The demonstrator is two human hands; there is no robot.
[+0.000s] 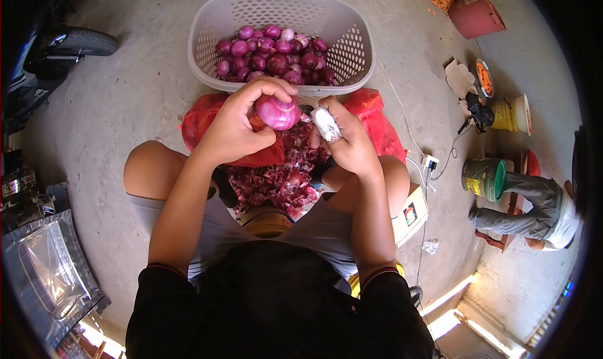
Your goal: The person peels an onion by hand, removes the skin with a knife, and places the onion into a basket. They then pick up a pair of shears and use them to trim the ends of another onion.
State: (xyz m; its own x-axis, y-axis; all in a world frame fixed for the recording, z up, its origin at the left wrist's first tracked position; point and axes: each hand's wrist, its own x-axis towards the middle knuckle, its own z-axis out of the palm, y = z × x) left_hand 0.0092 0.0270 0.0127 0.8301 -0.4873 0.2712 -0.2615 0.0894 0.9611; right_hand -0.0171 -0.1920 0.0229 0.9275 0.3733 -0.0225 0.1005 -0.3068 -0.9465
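My left hand (235, 123) is wrapped round a shiny purple onion (279, 113), held between fingers and thumb just in front of the basket. To its right, my right hand (352, 142) is closed, with a white wrapping (326, 125) round the thumb or a held item; I cannot make out which. What its fingers grip is hidden. Beyond both hands stands a grey perforated basket (282, 0) with many purple onions (276, 56) inside. Below my hands lies a heap of dark red onion skins (276, 186), between pieces of red mesh sack (380, 123).
A motorbike wheel (85, 41) is at upper left. On the right are a red bucket (475, 14), a green bucket (483, 179), a power socket with cables (429, 162) and a cardboard box (411, 216). Another person (540, 211) sits at far right.
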